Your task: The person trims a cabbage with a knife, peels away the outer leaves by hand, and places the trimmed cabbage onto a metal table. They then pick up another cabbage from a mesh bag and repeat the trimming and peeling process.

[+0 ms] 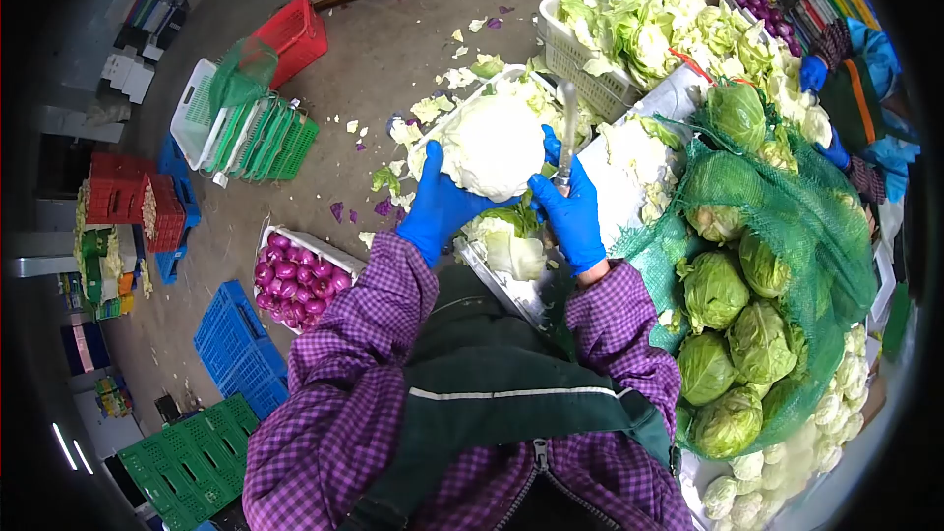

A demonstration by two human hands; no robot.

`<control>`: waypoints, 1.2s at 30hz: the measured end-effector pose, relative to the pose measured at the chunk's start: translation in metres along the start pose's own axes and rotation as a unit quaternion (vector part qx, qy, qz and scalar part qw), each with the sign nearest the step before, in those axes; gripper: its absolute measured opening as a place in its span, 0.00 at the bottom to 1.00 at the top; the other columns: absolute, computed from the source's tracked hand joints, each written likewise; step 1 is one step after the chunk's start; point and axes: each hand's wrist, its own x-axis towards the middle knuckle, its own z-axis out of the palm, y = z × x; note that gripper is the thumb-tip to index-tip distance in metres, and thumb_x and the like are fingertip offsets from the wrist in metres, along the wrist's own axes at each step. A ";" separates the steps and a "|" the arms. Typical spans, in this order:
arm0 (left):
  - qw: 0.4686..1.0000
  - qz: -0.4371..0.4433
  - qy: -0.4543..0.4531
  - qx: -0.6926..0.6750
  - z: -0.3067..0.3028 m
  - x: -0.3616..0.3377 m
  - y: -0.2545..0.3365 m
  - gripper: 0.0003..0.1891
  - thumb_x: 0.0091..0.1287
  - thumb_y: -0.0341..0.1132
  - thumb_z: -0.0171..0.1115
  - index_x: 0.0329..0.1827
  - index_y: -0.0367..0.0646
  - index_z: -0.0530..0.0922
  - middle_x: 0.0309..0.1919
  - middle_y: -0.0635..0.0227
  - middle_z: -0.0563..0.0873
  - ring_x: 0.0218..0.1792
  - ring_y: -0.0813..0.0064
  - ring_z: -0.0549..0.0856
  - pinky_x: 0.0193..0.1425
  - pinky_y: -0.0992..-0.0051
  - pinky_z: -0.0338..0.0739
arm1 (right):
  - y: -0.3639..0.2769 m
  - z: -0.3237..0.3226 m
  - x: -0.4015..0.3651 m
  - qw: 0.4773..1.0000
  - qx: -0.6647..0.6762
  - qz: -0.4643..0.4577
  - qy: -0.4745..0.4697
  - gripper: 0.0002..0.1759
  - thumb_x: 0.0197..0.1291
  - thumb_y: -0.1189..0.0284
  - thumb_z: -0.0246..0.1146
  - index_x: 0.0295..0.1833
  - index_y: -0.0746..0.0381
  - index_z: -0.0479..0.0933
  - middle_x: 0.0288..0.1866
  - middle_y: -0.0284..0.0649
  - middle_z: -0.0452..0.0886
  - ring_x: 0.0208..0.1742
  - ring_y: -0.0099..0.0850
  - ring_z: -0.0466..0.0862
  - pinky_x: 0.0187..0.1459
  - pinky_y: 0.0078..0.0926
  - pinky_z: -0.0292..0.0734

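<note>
A pale, peeled cabbage (495,143) rests in my left hand (438,208), with the gloved fingers and thumb spread around its lower left side. My right hand (572,214), also in a blue glove, is closed around the handle of a knife (568,123) whose blade points up and away from me, beside the cabbage's right side. Under the cabbage, trimmed leaves (511,248) lie on the work surface, and more leaves show behind it. To the right, several untrimmed green cabbages (761,342) sit in a green mesh bag (826,275).
A white crate (580,64) heaped with leaves stands ahead. At the right edge, another person's gloved hands (813,73) reach toward the leaf pile. Red onions (295,280) fill a crate at left, near a blue crate (239,349) and green crates (192,462). Scraps litter the floor.
</note>
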 end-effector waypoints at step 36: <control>0.964 -0.075 0.057 0.249 -0.008 0.012 -0.011 0.37 0.66 0.56 0.55 0.72 0.42 0.60 0.67 0.57 0.70 0.66 0.61 0.71 0.69 0.59 0.65 | -0.033 -0.053 0.019 0.973 -0.144 -0.096 0.153 0.21 0.71 0.65 0.53 0.68 0.56 0.69 0.21 0.27 0.70 0.20 0.14 0.67 0.24 0.16 0.67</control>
